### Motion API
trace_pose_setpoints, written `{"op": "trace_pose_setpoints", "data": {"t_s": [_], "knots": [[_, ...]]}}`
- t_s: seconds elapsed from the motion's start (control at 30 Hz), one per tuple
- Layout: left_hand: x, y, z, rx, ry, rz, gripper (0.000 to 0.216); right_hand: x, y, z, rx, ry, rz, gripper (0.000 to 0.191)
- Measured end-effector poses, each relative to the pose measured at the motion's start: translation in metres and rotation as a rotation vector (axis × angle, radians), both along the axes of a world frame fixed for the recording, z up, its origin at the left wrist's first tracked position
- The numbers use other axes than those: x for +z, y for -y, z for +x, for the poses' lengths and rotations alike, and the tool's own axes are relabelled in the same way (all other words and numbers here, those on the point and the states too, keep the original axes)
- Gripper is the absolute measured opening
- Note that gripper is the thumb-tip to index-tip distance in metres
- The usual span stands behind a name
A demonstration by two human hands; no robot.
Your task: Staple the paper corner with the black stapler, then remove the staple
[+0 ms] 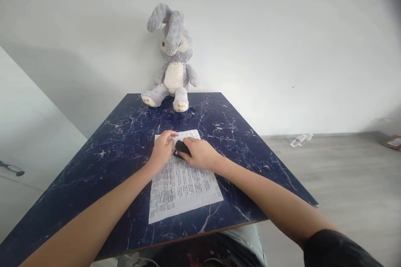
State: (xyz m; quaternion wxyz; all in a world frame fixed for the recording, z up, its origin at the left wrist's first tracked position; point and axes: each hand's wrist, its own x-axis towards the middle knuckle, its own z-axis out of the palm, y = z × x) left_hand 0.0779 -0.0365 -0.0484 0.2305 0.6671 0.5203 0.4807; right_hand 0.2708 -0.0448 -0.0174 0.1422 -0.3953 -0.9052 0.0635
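A printed sheet of paper [184,187] lies flat on the dark blue marbled table [125,150], turned a little askew. My right hand [199,153] is closed around a small black stapler [181,147] over the upper part of the sheet. The stapler's front end points left, and my fingers hide the rest of it. On the sheet's upper left, just beside the stapler, rests my left hand [163,147]. Its fingers stretch to the right, the thumb stands apart from them, and nothing shows in its grip.
A grey plush rabbit [173,60] sits at the table's far end, against the white wall [266,41]. On the floor to the right lie a clear plastic item [301,139] and a brown box [394,142]. A dark looped object [12,169] is at the far left.
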Motion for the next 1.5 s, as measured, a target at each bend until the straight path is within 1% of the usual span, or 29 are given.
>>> {"op": "trace_pose_setpoints", "data": {"t_s": [0.07, 0.13, 0.2, 0.27, 0.33, 0.37, 0.4, 0.5, 0.57, 0.73, 0.8, 0.87, 0.97, 1.07, 1.17, 1.23, 1.3, 1.5], "knots": [[-0.005, -0.002, 0.001, -0.017, -0.014, -0.010, 0.027, -0.001, -0.002, 0.005, -0.027, 0.040, 0.005, 0.027], [-0.008, -0.003, 0.001, -0.022, -0.017, -0.006, 0.027, 0.002, -0.008, 0.015, -0.070, 0.058, -0.009, 0.027], [-0.010, -0.003, 0.001, -0.025, -0.019, -0.019, 0.026, 0.009, -0.017, 0.032, -0.053, 0.039, -0.086, 0.029], [-0.010, -0.003, 0.001, -0.032, -0.034, -0.050, 0.025, 0.017, -0.028, 0.052, 0.075, -0.010, -0.289, 0.034], [-0.011, -0.003, 0.000, -0.040, -0.047, -0.083, 0.026, 0.023, -0.041, 0.072, 0.261, -0.060, -0.551, 0.038], [-0.012, -0.003, 0.000, -0.040, -0.047, -0.092, 0.026, 0.025, -0.046, 0.080, 0.343, -0.081, -0.656, 0.040], [-0.012, -0.003, 0.000, -0.034, -0.042, -0.097, 0.026, 0.026, -0.051, 0.087, 0.404, -0.102, -0.723, 0.041], [-0.015, -0.006, -0.001, 0.002, -0.002, -0.114, 0.024, 0.023, -0.061, 0.096, 0.495, -0.145, -0.775, 0.047], [-0.017, -0.008, -0.002, 0.015, 0.042, -0.126, 0.025, 0.019, -0.062, 0.096, 0.512, -0.154, -0.797, 0.050], [-0.027, -0.015, -0.006, -0.008, 0.186, -0.126, 0.031, 0.016, -0.061, 0.090, 0.525, -0.209, -0.938, 0.053], [-0.030, -0.016, -0.007, -0.015, 0.221, -0.131, 0.033, 0.018, -0.060, 0.090, 0.520, -0.212, -0.934, 0.051], [-0.031, -0.017, -0.008, -0.018, 0.247, -0.135, 0.034, 0.020, -0.061, 0.090, 0.517, -0.182, -0.873, 0.047], [-0.031, -0.018, -0.008, -0.021, 0.288, -0.138, 0.035, 0.020, -0.060, 0.088, 0.509, -0.151, -0.729, 0.048], [-0.030, -0.018, -0.008, -0.019, 0.293, -0.140, 0.034, 0.016, -0.053, 0.076, 0.470, -0.185, -0.573, 0.045], [-0.028, -0.017, -0.008, -0.034, 0.275, -0.149, 0.034, 0.009, -0.043, 0.059, 0.403, -0.204, -0.385, 0.033], [-0.028, -0.017, -0.007, -0.051, 0.267, -0.154, 0.034, 0.005, -0.037, 0.050, 0.378, -0.225, -0.310, 0.027], [-0.027, -0.017, -0.007, -0.062, 0.255, -0.151, 0.033, 0.002, -0.035, 0.046, 0.382, -0.243, -0.311, 0.024], [-0.020, -0.013, -0.007, -0.045, 0.169, -0.142, 0.031, 0.001, -0.041, 0.051, 0.343, -0.250, -0.414, 0.023]]}}
